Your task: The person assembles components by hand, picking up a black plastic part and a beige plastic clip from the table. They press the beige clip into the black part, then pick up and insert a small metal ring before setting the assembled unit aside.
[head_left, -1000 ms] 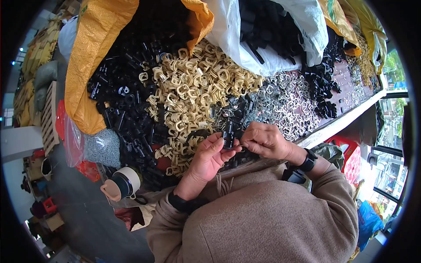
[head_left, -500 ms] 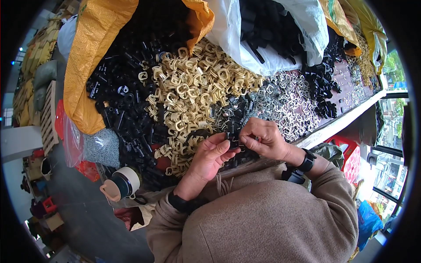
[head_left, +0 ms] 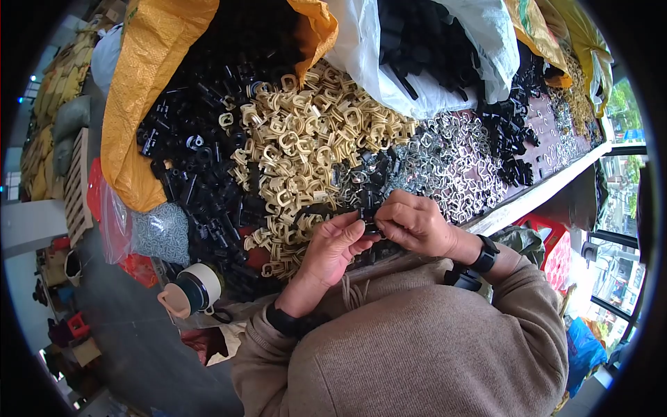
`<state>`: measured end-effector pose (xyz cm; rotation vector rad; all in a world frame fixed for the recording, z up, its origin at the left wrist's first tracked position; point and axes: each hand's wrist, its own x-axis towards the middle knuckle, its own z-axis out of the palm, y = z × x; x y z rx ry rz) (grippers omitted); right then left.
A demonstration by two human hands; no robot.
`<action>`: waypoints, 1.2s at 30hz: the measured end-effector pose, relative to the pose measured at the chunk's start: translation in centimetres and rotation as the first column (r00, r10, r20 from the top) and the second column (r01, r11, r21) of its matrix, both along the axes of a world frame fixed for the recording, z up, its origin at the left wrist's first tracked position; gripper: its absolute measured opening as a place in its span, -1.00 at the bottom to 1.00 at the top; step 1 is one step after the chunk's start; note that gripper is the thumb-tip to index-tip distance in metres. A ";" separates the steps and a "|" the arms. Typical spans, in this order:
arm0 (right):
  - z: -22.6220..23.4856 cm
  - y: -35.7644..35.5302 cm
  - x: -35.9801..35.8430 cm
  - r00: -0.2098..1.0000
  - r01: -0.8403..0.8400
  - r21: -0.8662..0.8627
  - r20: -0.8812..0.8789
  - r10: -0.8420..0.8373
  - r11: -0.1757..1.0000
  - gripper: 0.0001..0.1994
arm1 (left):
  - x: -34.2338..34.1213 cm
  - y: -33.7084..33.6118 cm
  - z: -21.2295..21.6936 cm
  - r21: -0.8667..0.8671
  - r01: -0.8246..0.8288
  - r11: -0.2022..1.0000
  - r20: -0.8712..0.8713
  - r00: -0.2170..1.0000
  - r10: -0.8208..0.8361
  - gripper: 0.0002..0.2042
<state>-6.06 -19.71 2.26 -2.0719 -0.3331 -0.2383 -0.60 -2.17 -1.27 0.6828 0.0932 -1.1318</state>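
My left hand [head_left: 329, 249] is closed on a small black plastic part [head_left: 367, 217], gripping it between thumb and fingers at the table's near edge. My right hand [head_left: 420, 224] is pinched against the right side of that part; whatever its fingertips hold is hidden. Just beyond my hands spreads a heap of cream-coloured plastic clips [head_left: 306, 153]. To its right lie many small bent metal pieces [head_left: 462, 156]. Black tube-shaped parts [head_left: 201, 184] are piled to the left.
An orange woven sack [head_left: 139, 118] and a white sack [head_left: 358, 52] of black pieces open onto the table. A lidded cup [head_left: 198, 288] stands at the near left, beside a clear bag of small grey pieces [head_left: 160, 235]. A pale table edge [head_left: 535, 187] runs along the right.
My right hand has moved slightly left and down, bringing its fingertips against the black part. My left hand keeps its hold in about the same place.
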 end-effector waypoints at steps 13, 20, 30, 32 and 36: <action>-0.7 0.0 0.1 0.994 -0.032 -0.139 0.103 0.046 0.990 -0.84 | -0.1 0.0 -0.2 0.076 -0.012 0.997 0.035 0.999 0.010 -0.78; -0.9 0.0 0.1 0.991 -0.059 -0.208 0.105 0.083 0.976 -0.83 | 0.1 -0.1 0.3 0.116 0.002 0.993 0.043 0.999 -0.007 -0.77; -0.4 -0.5 0.0 0.990 0.004 0.010 -0.139 -0.002 1.000 -0.89 | 0.2 0.0 -0.1 0.141 -0.001 0.990 0.059 0.998 -0.007 -0.78; -0.9 -0.8 0.0 0.992 0.024 0.040 -0.126 -0.019 0.999 -0.92 | 0.2 -0.1 0.0 0.140 0.001 0.990 0.056 0.998 -0.009 -0.77; -0.9 -1.0 -0.1 0.985 0.058 0.105 -0.168 -0.040 0.993 -0.94 | 0.2 -0.1 0.2 0.134 0.008 0.991 0.060 0.998 -0.017 -0.78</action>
